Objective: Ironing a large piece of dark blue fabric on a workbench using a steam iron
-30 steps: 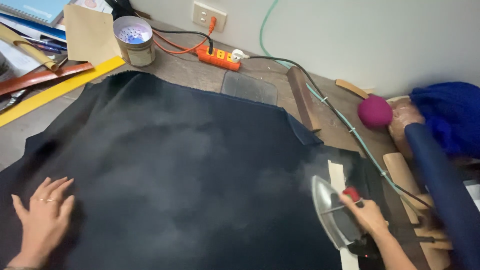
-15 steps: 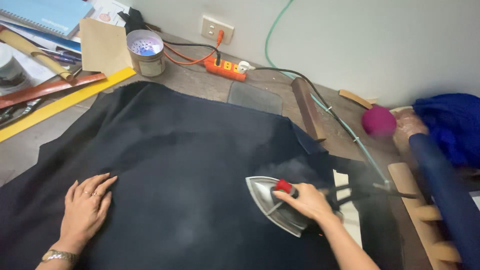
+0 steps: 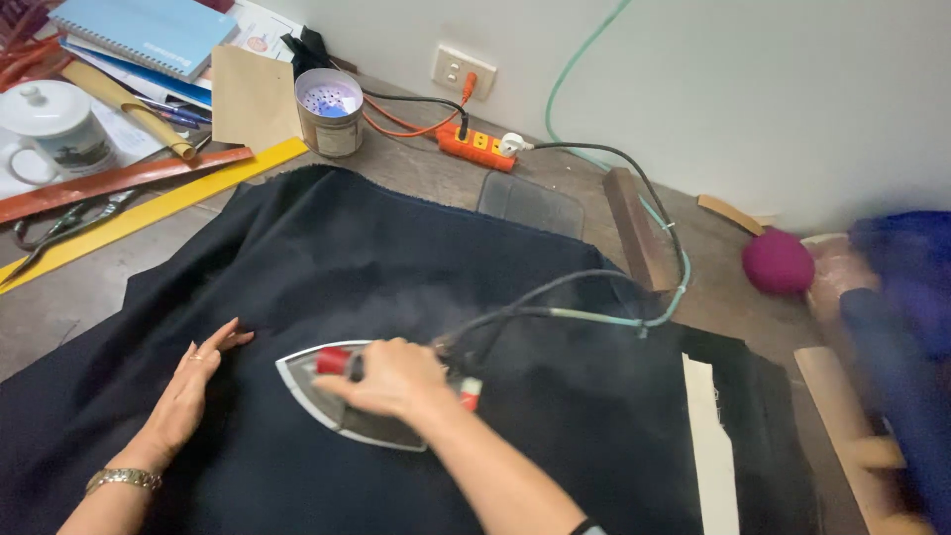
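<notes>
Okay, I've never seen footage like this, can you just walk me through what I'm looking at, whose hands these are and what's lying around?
This is a single view from a camera worn on a person's head, looking down at their own two bare hands. There is no machine.

The right hand grips the handle of a steam iron resting on a large dark cloth spread over the work surface. A faint haze hangs above the cloth by the iron. The left hand lies flat on the cloth beside the iron, fingers spread.

The iron's cord and hose lead off toward the wall. Behind the cloth are an orange power strip, a metal tin, a yellow ruler, a blue notebook and a white lidded cup. A magenta ball sits to the right.
</notes>
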